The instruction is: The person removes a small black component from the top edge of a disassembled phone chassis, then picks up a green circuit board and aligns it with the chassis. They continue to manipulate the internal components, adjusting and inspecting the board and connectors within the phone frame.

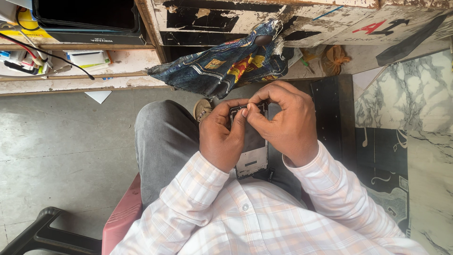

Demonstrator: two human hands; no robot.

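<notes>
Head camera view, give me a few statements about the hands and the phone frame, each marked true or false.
1. Both hands hold the phone frame over the lap. True.
2. The left hand rests on the floor. False: it grips the frame's left side.
3. The right hand pinches at the frame's top end. True.
4. The person wears a plain black shirt. False: the checked shirt is pale.
5. A patterned blue cloth lies ahead of the knees. True.
</notes>
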